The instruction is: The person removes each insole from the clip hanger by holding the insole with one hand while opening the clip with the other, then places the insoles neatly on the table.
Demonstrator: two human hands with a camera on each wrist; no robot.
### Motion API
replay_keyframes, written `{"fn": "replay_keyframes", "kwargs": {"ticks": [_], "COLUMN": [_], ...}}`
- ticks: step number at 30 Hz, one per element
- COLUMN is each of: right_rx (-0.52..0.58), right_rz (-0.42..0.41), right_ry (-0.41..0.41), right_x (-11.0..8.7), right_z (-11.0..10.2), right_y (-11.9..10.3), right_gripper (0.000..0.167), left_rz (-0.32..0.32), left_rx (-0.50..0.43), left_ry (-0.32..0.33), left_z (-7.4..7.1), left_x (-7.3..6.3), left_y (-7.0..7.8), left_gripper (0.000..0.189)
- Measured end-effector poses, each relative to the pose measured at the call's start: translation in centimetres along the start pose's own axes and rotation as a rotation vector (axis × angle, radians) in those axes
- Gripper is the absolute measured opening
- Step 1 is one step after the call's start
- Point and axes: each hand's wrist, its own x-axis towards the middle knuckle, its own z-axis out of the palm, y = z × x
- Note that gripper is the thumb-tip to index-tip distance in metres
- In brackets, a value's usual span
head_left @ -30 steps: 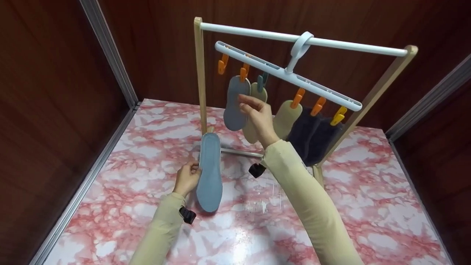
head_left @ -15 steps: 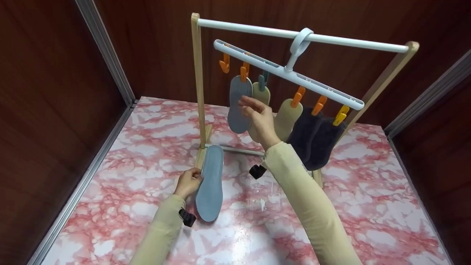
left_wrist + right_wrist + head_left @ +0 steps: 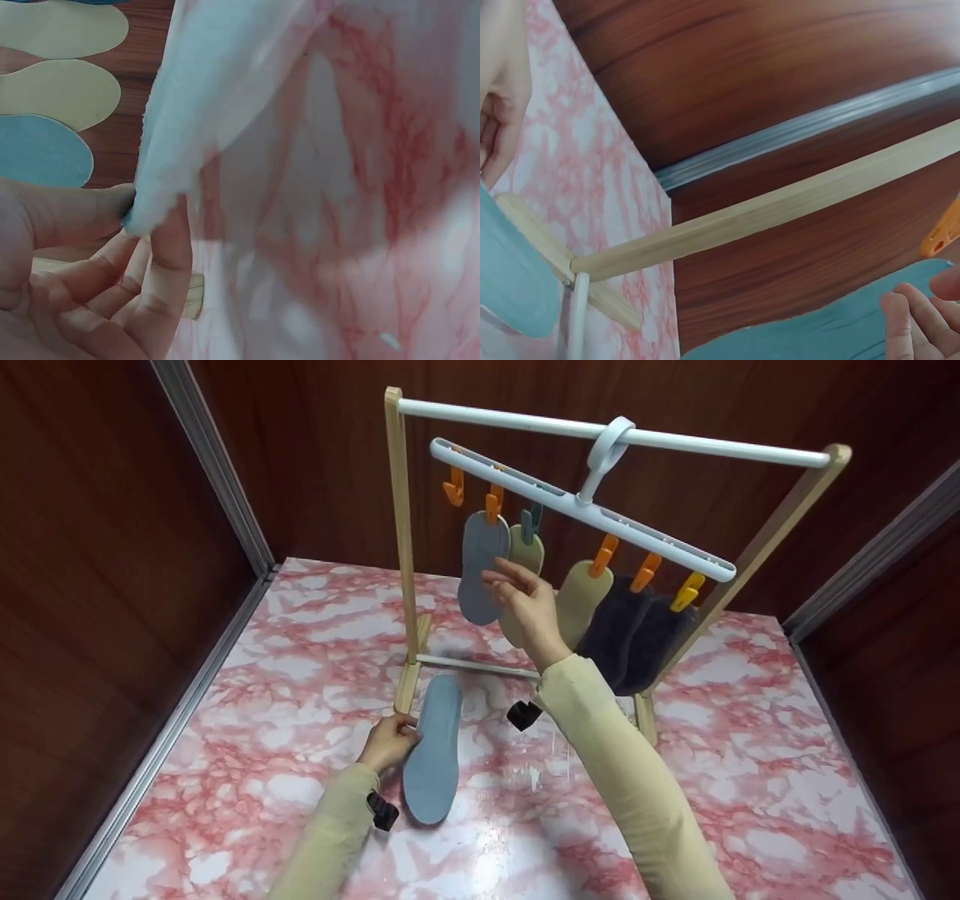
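Insole (image 3: 433, 765), blue, still unclipped, is pinched in the left hand (image 3: 388, 743) over the tabletop (image 3: 247, 787), nearer its left edge than right. Five other insoles (image 3: 480, 544) already hang; one orange clip (image 3: 454, 492) is bare. The right hand (image 3: 532, 609), loosely bent, seemingly holds nothing.

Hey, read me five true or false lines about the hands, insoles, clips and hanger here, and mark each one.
1. The left hand pinches the unclipped blue insole. True.
2. The right hand grips the yellow clip. False: in the head view its fingers overlap the hanging blue insole, away from that clip.
3. The hanger hooks over the white bar. True.
4. A green clip holds the hanging blue insole. False: an orange clip holds it.
5. The yellow clip is near one end of the hanger. True.
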Motion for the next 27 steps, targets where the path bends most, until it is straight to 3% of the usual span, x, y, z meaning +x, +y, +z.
{"fn": "replay_keyframes", "kwargs": {"ticks": [10,27], "right_rx": [0.012,-0.008], "right_rz": [0.038,-0.012], "right_ry": [-0.002,-0.024], "right_x": [-0.2,-0.4], "right_z": [0.1,-0.5], "right_y": [0.0,0.3], "right_gripper": [0.037,0.037], "left_rz": [-0.049,0.019], "left_rx": [0.030,0.161], "left_ry": [-0.016,0.040], "left_z": [0.5,1.1], "left_x": [0.3,-0.1], "left_y": [-0.8,-1.0], "left_gripper": [0.023,0.027]}}
